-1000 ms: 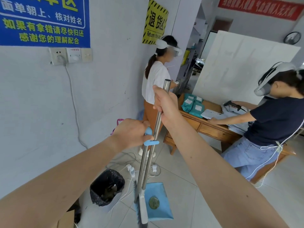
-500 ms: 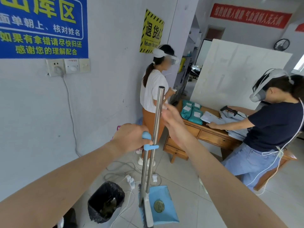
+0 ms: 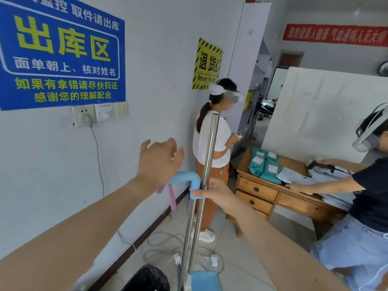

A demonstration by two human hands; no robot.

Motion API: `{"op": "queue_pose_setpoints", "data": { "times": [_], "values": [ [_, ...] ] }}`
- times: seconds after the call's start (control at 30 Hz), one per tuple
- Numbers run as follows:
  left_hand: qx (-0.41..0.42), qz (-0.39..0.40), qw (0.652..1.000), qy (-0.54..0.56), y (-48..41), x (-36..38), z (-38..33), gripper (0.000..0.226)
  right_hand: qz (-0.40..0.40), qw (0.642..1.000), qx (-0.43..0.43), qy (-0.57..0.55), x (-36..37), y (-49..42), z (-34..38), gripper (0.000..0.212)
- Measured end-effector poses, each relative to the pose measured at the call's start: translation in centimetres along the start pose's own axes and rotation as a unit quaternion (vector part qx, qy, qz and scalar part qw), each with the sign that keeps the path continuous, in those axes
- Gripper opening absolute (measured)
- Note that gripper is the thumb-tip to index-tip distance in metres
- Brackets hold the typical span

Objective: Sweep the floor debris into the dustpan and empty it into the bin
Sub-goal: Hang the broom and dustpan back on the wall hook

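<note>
A steel broom pole (image 3: pixel 211 148) stands upright at centre, clipped beside the dustpan's pole, which ends in a curved blue handle (image 3: pixel 184 179). My right hand (image 3: pixel 216 193) grips both poles at the blue clip, one finger lying across the clip. Just above the blue handle hovers my left hand (image 3: pixel 159 160), fingers spread, holding nothing. The blue dustpan (image 3: pixel 206 281) rests on the floor at the bottom edge. Left of it is the black-lined bin (image 3: pixel 147 278), partly cut off. No debris can be seen.
The white wall runs close on the left, with cables and a power strip (image 3: pixel 214 260) on the floor. A person in a white shirt (image 3: pixel 210 143) stands behind the poles. At right, a wooden desk (image 3: pixel 270 194) holds parcels, and another person leans over it.
My left hand has let go of the blue handle and lifted open above it. My right hand slid down the broom pole to the clip. The view tilted upward.
</note>
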State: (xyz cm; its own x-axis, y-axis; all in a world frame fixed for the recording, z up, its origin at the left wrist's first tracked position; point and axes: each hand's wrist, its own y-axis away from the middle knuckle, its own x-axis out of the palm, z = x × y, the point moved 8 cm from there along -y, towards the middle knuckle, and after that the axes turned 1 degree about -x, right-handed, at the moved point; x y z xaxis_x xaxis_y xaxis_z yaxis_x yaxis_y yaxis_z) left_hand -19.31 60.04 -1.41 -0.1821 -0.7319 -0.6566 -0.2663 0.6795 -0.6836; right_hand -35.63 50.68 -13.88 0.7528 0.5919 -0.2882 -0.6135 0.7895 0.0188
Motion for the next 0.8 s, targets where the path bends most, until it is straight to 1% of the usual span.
{"op": "queue_pose_setpoints", "data": {
  "times": [0.03, 0.07, 0.1, 0.13, 0.17, 0.2, 0.23, 0.27, 0.3, 0.33, 0.37, 0.4, 0.43, 0.5, 0.53, 0.57, 0.6, 0.63, 0.7, 0.73, 0.77, 0.8],
  "values": [
    [-0.083, 0.032, 0.996, -0.014, -1.0, 0.8, 2.4, 0.033, -0.003, 1.0, 0.006, 0.001, -0.7, -1.2, -0.5, 0.023],
    [-0.169, 0.114, 0.979, -0.025, -1.5, 2.4, 5.0, 0.038, -0.005, 1.0, 0.012, -0.002, -1.3, -2.4, -0.8, 0.025],
    [-0.242, 0.22, 0.945, -0.021, -1.0, 4.4, 7.2, 0.043, -0.004, 1.0, 0.016, -0.01, -1.9, -3.7, -1.3, 0.026],
    [-0.311, 0.325, 0.893, 0.027, 0.0, 6.1, 8.6, 0.048, 0.003, 1.0, 0.02, -0.019, -2.2, -5.0, -1.5, 0.027],
    [-0.383, 0.397, 0.827, 0.111, 1.3, 7.6, 9.2, 0.055, 0.017, 0.999, 0.023, -0.027, -2.3, -6.4, -1.8, 0.03],
    [-0.433, 0.435, 0.765, 0.195, 2.0, 9.1, 9.4, 0.059, 0.032, 0.999, 0.026, -0.034, -2.4, -7.8, -1.9, 0.034],
    [-0.463, 0.441, 0.721, 0.266, 1.9, 10.4, 9.3, 0.053, 0.045, 0.998, 0.028, -0.036, -2.4, -9.1, -2.0, 0.036],
    [-0.48, 0.423, 0.697, 0.324, 1.1, 11.4, 9.3, 0.038, 0.058, 0.997, 0.026, -0.036, -2.4, -10.5, -2.0, 0.037],
    [-0.494, 0.384, 0.691, 0.363, -0.2, 12.2, 9.8, 0.021, 0.071, 0.997, 0.023, -0.035, -2.3, -11.9, -2.0, 0.037],
    [-0.501, 0.337, 0.698, 0.386, -1.8, 12.4, 10.3, 0.012, 0.085, 0.995, 0.021, -0.036, -2.1, -13.2, -2.1, 0.035],
    [-0.499, 0.299, 0.713, 0.392, -3.5, 12.2, 10.9, 0.015, 0.099, 0.994, 0.019, -0.036, -1.9, -14.4, -2.2, 0.031],
    [-0.488, 0.28, 0.73, 0.388, -5.0, 11.9, 11.4, 0.023, 0.114, 0.993, 0.014, -0.035, -1.6, -15.6, -2.2, 0.026],
    [-0.477, 0.282, 0.745, 0.371, -6.1, 11.5, 11.6, 0.033, 0.128, 0.991, 0.011, -0.033, -1.3, -16.7, -2.2, 0.023],
    [-0.446, 0.325, 0.773, 0.313, -7.4, 11.1, 11.8, 0.044, 0.148, 0.988, 0.004, -0.031, -0.7, -18.7, -1.7, 0.022],
    [-0.424, 0.335, 0.79, 0.291, -8.0, 11.0, 12.0, 0.043, 0.158, 0.987, -0.001, -0.031, -0.4, -19.7, -1.5, 0.025],
    [-0.404, 0.319, 0.806, 0.291, -8.9, 10.9, 12.4, 0.038, 0.169, 0.985, -0.006, -0.029, 0.0, -20.7, -1.2, 0.029],
    [-0.394, 0.282, 0.818, 0.309, -9.9, 10.7, 13.0, 0.031, 0.18, 0.983, -0.013, -0.028, 0.2, -21.7, -0.9, 0.033],
    [-0.393, 0.232, 0.823, 0.339, -10.9, 10.4, 13.6, 0.024, 0.189, 0.981, -0.017, -0.027, 0.4, -22.5, -0.6, 0.037],
    [-0.397, 0.139, 0.812, 0.405, -13.0, 9.7, 14.7, 0.013, 0.198, 0.98, -0.027, -0.021, 0.6, -24.4, 0.0, 0.046],
    [-0.396, 0.111, 0.804, 0.429, -14.1, 9.5, 15.1, 0.011, 0.196, 0.98, -0.029, -0.017, 0.5, -25.2, 0.1, 0.052],
    [-0.389, 0.1, 0.805, 0.436, -15.3, 9.5, 15.2, 0.01, 0.189, 0.981, -0.03, -0.013, 0.3, -26.1, 0.3, 0.056],
    [-0.378, 0.099, 0.813, 0.432, -16.6, 9.6, 15.1, 0.011, 0.183, 0.983, -0.032, -0.008, 0.1, -27.0, 0.4, 0.057]
  ]
}}
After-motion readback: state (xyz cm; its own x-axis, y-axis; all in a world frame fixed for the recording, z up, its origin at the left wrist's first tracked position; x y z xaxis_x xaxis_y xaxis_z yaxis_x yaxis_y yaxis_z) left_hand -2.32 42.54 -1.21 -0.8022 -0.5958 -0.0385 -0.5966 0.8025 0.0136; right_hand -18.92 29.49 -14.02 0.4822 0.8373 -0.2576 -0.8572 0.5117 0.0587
